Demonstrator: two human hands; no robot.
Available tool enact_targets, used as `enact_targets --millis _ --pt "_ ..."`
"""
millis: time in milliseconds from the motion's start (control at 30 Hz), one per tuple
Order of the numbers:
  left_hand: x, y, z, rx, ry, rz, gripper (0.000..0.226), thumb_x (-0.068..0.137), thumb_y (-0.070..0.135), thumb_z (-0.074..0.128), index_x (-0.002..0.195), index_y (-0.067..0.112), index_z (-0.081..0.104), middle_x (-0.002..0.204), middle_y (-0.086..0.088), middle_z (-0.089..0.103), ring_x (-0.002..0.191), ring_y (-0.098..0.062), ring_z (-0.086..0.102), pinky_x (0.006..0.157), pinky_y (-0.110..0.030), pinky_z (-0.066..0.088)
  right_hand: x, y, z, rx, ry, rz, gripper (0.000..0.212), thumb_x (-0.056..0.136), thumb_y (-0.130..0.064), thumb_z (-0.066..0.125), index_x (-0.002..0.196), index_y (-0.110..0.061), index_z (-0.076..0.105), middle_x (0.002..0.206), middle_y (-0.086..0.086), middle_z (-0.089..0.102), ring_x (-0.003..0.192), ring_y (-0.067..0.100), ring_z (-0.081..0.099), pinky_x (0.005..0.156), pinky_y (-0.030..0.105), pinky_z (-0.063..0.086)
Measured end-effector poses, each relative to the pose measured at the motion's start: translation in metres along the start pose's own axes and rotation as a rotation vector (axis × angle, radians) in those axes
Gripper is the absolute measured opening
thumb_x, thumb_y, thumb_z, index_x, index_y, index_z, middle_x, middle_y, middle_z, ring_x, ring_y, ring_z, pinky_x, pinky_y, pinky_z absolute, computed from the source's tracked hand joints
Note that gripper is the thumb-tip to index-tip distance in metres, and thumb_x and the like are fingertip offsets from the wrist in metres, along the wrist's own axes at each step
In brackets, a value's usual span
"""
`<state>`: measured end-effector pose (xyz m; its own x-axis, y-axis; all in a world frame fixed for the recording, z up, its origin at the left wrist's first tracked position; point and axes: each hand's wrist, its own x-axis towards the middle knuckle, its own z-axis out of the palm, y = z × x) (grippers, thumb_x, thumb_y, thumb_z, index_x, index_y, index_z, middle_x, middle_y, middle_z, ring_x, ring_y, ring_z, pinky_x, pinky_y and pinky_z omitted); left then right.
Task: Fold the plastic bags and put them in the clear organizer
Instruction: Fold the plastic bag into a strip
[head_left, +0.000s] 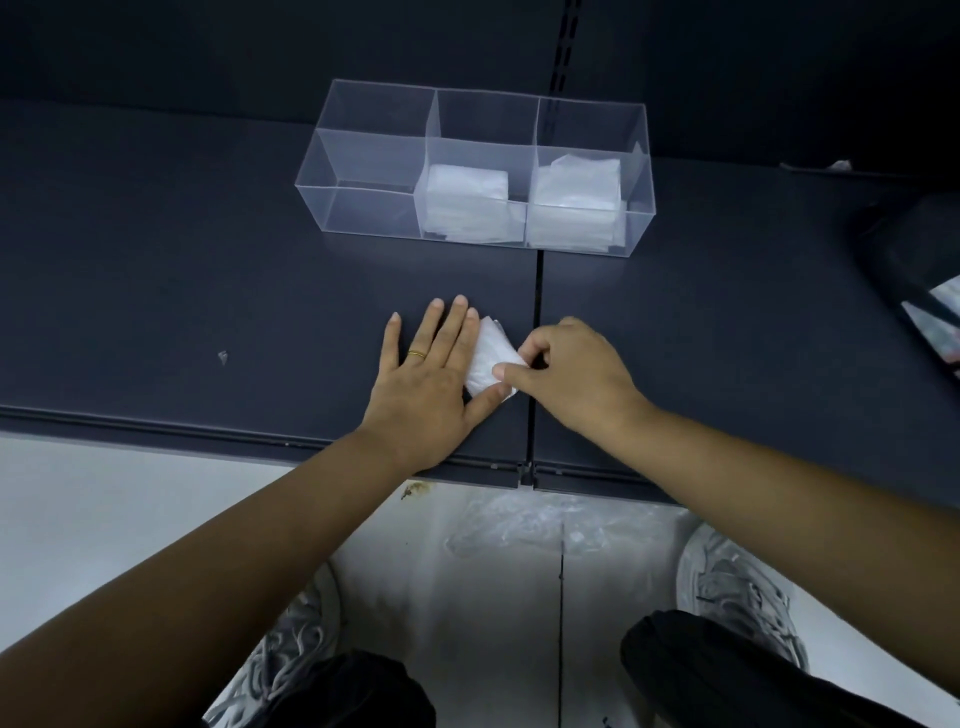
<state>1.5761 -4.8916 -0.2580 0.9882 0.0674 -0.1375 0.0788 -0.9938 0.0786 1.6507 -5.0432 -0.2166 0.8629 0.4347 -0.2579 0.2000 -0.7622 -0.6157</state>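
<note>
At the bottom of the frame, between your shoes, loose clear plastic bags (524, 525) lie crumpled on the floor; these appear unfolded and remain to be done.

Above them, at mid-frame on the dark desk (208, 291), you have a small folded bag (485, 358) in work. Your left hand (434, 374) lies flat with fingers spread, pressing along the bag's left edge. Your right hand (563, 371) is closed in a pinch on the bag's right edge, thumb and forefinger gripping the plastic. The bag looks nearly at final size; one last fold or crease is my judgement.

Further up, the clear organizer (363, 137) stands at upper centre. Its left compartment is empty, the middle compartment holds a stack of folded bags (467, 200), and the right compartment holds another stack (576, 200). Judged roughly two-thirds complete.
</note>
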Motion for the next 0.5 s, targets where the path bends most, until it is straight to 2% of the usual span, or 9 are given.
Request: enact_targets --millis 100,200,267,333,400,500 --pt "-0.001 0.004 0.000 -0.016 -0.009 -0.047 0.095 0.078 0.073 -0.013 0.152 0.013 -0.007 0.161 -0.002 -0.010 0.147 -0.017 -0.013 0.117 -0.049 -0.012 -0.005 -0.001 0.004 0.001 0.041 -0.018 0.019 0.082 -0.038 0.070 0.075 -0.022 0.062 0.090 -0.006 0.054 0.080 0.009 0.055 0.072 0.029 0.048" --pt "-0.007 0.012 0.001 -0.016 -0.010 -0.118 0.093 0.079 0.071 -0.010 0.150 0.012 -0.012 0.161 -0.005 -0.012 0.147 -0.017 -0.014 0.116 -0.047 -0.012 -0.001 -0.009 0.003 0.038 0.081 -0.043 0.016 0.079 -0.027 0.070 0.070 -0.023 0.058 0.078 -0.011 0.061 0.077 0.009 0.059 0.072 0.030 0.050" --pt "-0.012 0.017 0.001 -0.046 -0.006 -0.134 0.094 0.079 0.072 -0.007 0.150 0.011 -0.013 0.161 -0.005 -0.013 0.147 -0.017 -0.016 0.116 -0.045 -0.013 0.005 -0.012 0.004 0.067 0.055 -0.048 0.015 0.077 -0.017 0.070 0.074 -0.022 0.057 0.075 -0.012 0.059 0.078 0.010 0.058 0.072 0.030 0.051" --pt "-0.015 0.015 -0.005 -0.245 -0.012 -0.136 0.095 0.082 0.073 0.011 0.152 0.012 -0.007 0.161 -0.003 -0.009 0.147 -0.014 -0.014 0.115 -0.041 -0.014 0.008 -0.012 0.000 0.104 -0.009 -0.074 0.020 0.077 -0.008 0.070 0.082 -0.019 0.055 0.077 -0.010 0.057 0.074 0.010 0.055 0.071 0.029 0.050" --pt "-0.013 0.006 -0.019 -0.576 -0.031 -0.132 0.102 0.079 0.073 0.037 0.153 0.015 -0.001 0.162 0.001 -0.002 0.147 -0.009 -0.008 0.117 -0.035 -0.010 0.008 -0.011 -0.010 0.083 -0.078 -0.181 0.025 0.077 -0.005 0.071 0.088 -0.018 0.053 0.077 -0.007 0.058 0.067 0.005 0.051 0.069 0.029 0.050" --pt "-0.008 -0.008 -0.047 -0.897 -0.138 -0.038 0.117 0.063 0.066 0.066 0.153 0.028 0.001 0.157 0.018 0.014 0.144 -0.002 0.010 0.117 -0.026 0.012 0.001 -0.014 -0.029 -0.027 -0.192 -0.415 0.031 0.079 -0.009 0.072 0.089 -0.026 0.049 0.073 -0.010 0.057 0.063 0.005 0.051 0.062 0.020 0.045"
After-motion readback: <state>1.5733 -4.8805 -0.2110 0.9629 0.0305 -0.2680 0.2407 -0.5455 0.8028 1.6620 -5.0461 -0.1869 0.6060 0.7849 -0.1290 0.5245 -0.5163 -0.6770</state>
